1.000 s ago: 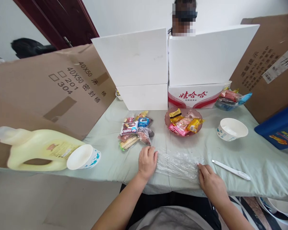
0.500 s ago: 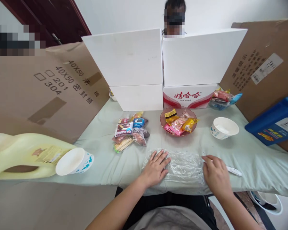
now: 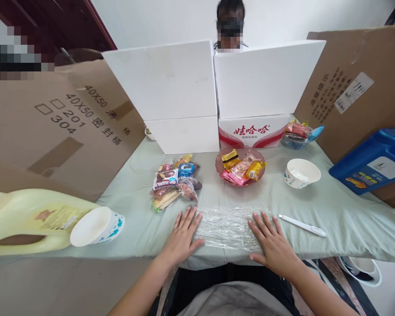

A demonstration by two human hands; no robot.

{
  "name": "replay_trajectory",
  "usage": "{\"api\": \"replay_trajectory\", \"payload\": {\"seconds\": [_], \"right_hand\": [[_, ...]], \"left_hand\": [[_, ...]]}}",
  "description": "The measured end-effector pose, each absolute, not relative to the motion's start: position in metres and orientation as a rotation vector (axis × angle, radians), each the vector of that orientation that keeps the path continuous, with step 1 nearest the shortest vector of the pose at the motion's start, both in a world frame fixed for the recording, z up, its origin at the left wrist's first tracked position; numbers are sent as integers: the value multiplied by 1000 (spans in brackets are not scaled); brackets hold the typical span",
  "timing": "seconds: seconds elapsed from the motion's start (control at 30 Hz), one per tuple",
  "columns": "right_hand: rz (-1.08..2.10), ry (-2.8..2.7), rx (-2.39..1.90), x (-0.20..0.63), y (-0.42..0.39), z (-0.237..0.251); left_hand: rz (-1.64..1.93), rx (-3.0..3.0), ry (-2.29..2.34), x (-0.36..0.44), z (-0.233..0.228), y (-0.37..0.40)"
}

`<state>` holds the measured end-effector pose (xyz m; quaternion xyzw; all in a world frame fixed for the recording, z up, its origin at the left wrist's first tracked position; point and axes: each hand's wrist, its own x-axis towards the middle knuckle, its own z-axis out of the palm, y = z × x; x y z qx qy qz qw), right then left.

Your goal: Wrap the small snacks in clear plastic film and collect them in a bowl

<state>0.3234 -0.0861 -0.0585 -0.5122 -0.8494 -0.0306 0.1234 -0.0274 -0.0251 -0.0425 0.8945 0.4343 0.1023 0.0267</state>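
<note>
Clear plastic film (image 3: 228, 228) lies crinkled on the pale green tablecloth (image 3: 210, 193), between the two hands near the table's front edge. Taking the film as the clock's centre, with twelve pointing away from the person, the left hand (image 3: 181, 237) is at nine: palm down, fingers open and spread, with the index finger and thumb tips at the film's left edge. The right hand (image 3: 274, 243) is at about four, also palm down, fingers extended and spread, some lying over the film's right end; neither grips anything. How firmly they press, I cannot tell.

A slim white knife-like tool (image 3: 301, 225) lies at three, just beyond the right fingers. Packaged snacks (image 3: 176, 182) sit at ten, a pink glass dish (image 3: 219, 167) of wrapped snacks at twelve, and a white paper bowl (image 3: 296, 181) at two.
</note>
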Motion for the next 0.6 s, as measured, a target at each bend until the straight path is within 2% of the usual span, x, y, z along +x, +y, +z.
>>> {"api": "replay_trajectory", "payload": {"seconds": [0.17,0.3,0.6], "right_hand": [[15,-2524,-1298,345,-110,-50],[233,-2386,-1267,351,-116,-44],[453,-2052,-1509,357,-100,-40]], "left_hand": [[360,2723,1035,-30,-33,-42],[418,2658,968,-25,-30,-42],[556,2430,1008,-17,-18,-30]]}}
